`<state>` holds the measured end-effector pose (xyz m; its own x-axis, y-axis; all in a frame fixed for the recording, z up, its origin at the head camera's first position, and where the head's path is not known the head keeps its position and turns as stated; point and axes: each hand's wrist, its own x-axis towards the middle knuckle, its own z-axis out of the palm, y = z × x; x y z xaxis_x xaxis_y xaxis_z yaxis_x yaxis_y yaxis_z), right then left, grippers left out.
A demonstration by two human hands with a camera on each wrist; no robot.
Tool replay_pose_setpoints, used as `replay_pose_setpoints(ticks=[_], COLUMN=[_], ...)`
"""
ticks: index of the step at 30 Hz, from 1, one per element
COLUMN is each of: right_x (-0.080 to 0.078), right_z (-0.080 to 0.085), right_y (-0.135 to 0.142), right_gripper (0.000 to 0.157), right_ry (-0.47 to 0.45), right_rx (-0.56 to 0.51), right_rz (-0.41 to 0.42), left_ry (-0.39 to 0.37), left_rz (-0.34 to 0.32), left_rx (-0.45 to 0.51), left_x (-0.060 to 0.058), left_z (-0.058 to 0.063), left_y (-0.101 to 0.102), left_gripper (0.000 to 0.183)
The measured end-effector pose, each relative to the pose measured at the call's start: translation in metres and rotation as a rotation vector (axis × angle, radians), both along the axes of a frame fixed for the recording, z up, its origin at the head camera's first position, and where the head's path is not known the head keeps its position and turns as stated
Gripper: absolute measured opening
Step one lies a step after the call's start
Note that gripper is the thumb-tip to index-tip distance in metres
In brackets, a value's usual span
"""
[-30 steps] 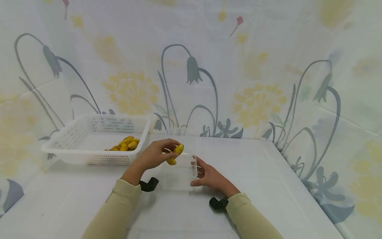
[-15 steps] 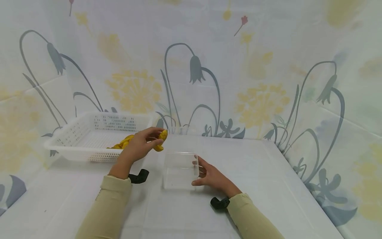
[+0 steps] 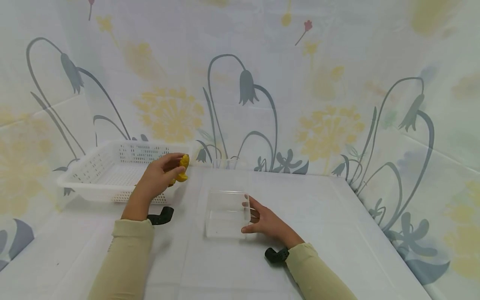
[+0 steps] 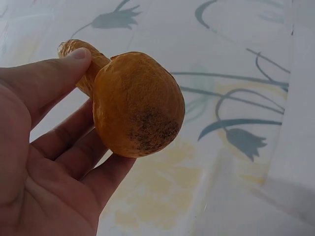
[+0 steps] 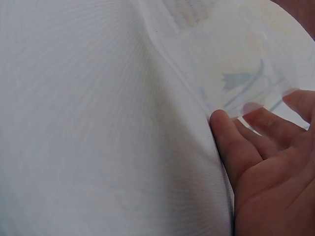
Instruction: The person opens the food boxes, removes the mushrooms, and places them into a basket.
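My left hand (image 3: 157, 175) is over the front right rim of the white slotted basket (image 3: 90, 191). In its fingers it pinches a yellow-brown mushroom-shaped piece (image 4: 140, 105). The left wrist view shows the piece's round end with a dark speckled patch and a stubby stalk under the thumb. My right hand (image 3: 266, 223) holds the right side of a clear plastic box (image 3: 226, 225) on the table, thumb at its front corner and fingers against its wall. In the right wrist view the fingertips touch clear plastic. The left hand hides most yellow pieces in the basket.
A white sheet covers the table (image 3: 210, 266). Behind it rises a patterned curtain (image 3: 330, 75) with printed grey and yellow flowers. Another clear container (image 3: 230, 163) stands at the back edge, faint against the curtain. Both wrists wear black devices (image 3: 276, 255).
My left hand has moved left and away from above the clear box to the basket, still holding the yellow-brown piece. The right hand stays at the box.
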<state>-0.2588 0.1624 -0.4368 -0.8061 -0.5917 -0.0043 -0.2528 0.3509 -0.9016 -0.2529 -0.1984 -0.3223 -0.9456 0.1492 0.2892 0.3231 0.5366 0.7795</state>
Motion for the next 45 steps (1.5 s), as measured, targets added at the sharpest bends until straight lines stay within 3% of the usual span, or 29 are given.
replay_pose_setpoints(ticks=[5,22,34,45], right_x=[0.0,0.003,0.001,0.0], right_z=[0.0,0.003,0.002,0.001], right_y=[0.0,-0.001,-0.001,0.0], right_gripper=[0.113,0.112,0.112,0.111], right_ry=[0.0,-0.017,0.002,0.002], right_rx=[0.0,0.0,0.016,0.015], right_rz=[0.003,-0.013,-0.017,-0.01], left_ry=[0.002,-0.015,-0.117,-0.202], left_rz=[0.055,0.207,0.23,0.226], left_rx=[0.005,-0.17,-0.363,-0.416], left_x=[0.001,0.004,-0.002,-0.005], left_z=[-0.001,-0.008,-0.014,-0.017], left_y=[-0.014,-0.036,-0.052,-0.055], left_gripper=[0.056,0.053,0.051,0.049])
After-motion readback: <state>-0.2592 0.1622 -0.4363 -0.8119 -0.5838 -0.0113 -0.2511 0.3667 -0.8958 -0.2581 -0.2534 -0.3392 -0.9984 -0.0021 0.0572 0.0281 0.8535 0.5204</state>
